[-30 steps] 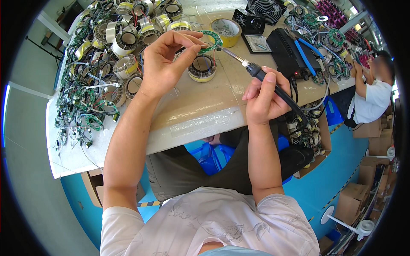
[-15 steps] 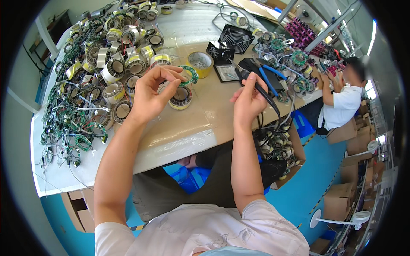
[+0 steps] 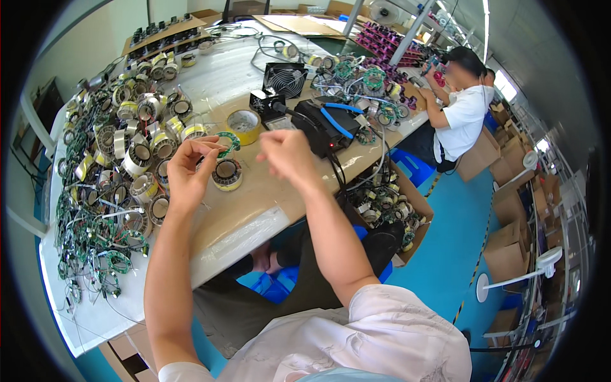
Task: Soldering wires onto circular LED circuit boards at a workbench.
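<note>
My left hand (image 3: 189, 170) pinches a green ring-shaped circuit board (image 3: 235, 141) between thumb and fingertips. Right under that board, a wire-wound stator (image 3: 227, 179) with a yellow band stands on the table. To the right, my right hand (image 3: 287, 155) hovers over the brown table covering, its fingers smeared by motion. No tool shows in it. A black-handled soldering iron (image 3: 289, 111) rests by the small black stand beyond this hand. Near the stator sits a roll of yellowish tape (image 3: 244, 126) with small bits inside its ring.
A heap of stators and green boards with wires (image 3: 137, 146) covers the left side. At the back stand a black fan (image 3: 284, 81) and a black box (image 3: 321, 124) with blue-handled pliers (image 3: 337, 121). A carton (image 3: 414, 235) of stators is below right. A co-worker (image 3: 468, 108) sits farther right.
My right hand has let go of the soldering iron and moved left toward the stator. My left hand still pinches the green board. The whole view has swung to the right.
</note>
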`<act>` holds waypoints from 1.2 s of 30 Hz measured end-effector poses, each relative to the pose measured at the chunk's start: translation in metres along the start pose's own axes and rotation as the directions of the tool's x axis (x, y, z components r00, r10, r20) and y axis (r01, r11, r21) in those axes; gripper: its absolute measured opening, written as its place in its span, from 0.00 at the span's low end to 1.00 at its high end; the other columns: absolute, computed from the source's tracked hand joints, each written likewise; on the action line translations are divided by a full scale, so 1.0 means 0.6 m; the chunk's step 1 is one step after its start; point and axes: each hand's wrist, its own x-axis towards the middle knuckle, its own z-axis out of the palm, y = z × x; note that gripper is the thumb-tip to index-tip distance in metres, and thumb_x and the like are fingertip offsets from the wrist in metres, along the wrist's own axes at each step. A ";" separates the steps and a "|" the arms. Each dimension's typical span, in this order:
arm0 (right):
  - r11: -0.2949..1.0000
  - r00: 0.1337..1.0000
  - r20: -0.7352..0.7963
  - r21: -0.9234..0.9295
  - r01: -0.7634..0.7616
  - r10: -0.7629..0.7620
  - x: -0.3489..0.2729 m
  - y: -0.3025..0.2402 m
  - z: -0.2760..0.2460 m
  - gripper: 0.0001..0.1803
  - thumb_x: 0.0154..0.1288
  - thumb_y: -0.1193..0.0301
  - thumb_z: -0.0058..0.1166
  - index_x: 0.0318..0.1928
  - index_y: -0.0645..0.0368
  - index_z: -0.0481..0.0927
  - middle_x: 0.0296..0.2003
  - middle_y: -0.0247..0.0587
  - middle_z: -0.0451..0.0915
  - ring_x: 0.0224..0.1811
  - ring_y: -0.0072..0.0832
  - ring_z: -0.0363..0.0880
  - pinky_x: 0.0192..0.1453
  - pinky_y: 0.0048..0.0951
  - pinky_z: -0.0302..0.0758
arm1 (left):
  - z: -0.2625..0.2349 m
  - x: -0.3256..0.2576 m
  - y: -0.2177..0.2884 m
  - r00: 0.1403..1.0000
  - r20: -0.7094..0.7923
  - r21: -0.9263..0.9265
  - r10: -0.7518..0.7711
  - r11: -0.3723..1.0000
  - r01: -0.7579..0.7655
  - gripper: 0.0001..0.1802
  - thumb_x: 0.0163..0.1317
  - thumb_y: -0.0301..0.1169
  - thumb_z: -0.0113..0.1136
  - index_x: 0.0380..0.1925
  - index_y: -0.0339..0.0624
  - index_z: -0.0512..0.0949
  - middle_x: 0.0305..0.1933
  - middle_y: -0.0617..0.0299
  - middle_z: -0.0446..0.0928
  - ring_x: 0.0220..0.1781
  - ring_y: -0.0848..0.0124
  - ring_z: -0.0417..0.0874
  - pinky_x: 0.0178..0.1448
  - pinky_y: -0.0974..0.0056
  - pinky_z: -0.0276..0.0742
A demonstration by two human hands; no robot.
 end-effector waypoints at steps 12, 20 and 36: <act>0.716 0.754 -0.089 -0.402 0.571 -0.651 0.003 0.053 0.085 0.11 0.60 0.68 0.61 0.27 0.64 0.81 0.25 0.56 0.82 0.31 0.54 0.83 0.39 0.50 0.77 | 0.007 0.005 0.013 0.993 0.013 0.087 0.114 0.990 -0.115 0.02 0.70 0.20 0.55 0.36 0.36 0.74 0.49 0.47 0.84 0.65 0.56 0.78 0.69 0.56 0.70; 0.660 0.667 -0.082 -0.271 0.700 -0.741 0.030 -0.004 -0.107 0.13 0.63 0.65 0.65 0.32 0.64 0.84 0.23 0.46 0.84 0.23 0.27 0.83 0.29 0.31 0.77 | 0.003 0.002 0.024 0.974 -0.160 0.014 0.160 0.987 -0.160 0.05 0.73 0.26 0.56 0.36 0.37 0.74 0.44 0.48 0.83 0.46 0.65 0.84 0.49 0.60 0.84; 0.690 0.631 -0.450 -0.698 0.194 -0.632 0.324 -0.041 -0.658 0.20 0.68 0.54 0.60 0.35 0.62 0.83 0.23 0.35 0.83 0.19 0.21 0.81 0.23 0.26 0.77 | 0.029 -0.014 0.008 0.976 -0.165 -0.024 -0.146 0.989 0.144 0.05 0.73 0.27 0.57 0.38 0.45 0.71 0.16 0.75 0.65 0.13 0.85 0.58 0.17 0.75 0.49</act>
